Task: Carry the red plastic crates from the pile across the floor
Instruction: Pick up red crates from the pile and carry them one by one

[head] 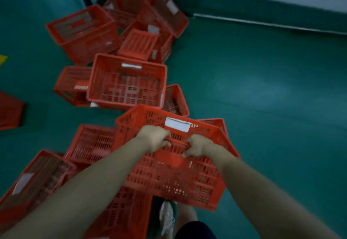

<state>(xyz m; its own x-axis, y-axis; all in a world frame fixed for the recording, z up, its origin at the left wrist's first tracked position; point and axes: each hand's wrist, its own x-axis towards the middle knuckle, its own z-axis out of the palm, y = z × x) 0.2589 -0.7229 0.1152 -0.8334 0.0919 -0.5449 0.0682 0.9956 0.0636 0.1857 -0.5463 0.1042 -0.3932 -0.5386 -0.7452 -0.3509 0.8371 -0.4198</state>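
Observation:
A red slatted plastic crate [174, 175] with a white label hangs tilted in front of me, above the floor. My left hand [155, 139] and my right hand [197, 145] both grip the bar on its upper side, close together. Beyond it lies the pile of red crates [127, 86], several scattered upright or tipped over on the green floor, reaching back toward the wall corner. More red crates [45, 173] lie at my lower left, partly hidden behind my left forearm.
The green floor [262, 88] stretches out to the right of the pile. A white wall with a green skirting [262, 11] runs along the back right. My shoe [167, 218] shows below the held crate. Another red crate [9, 111] sits at the left edge.

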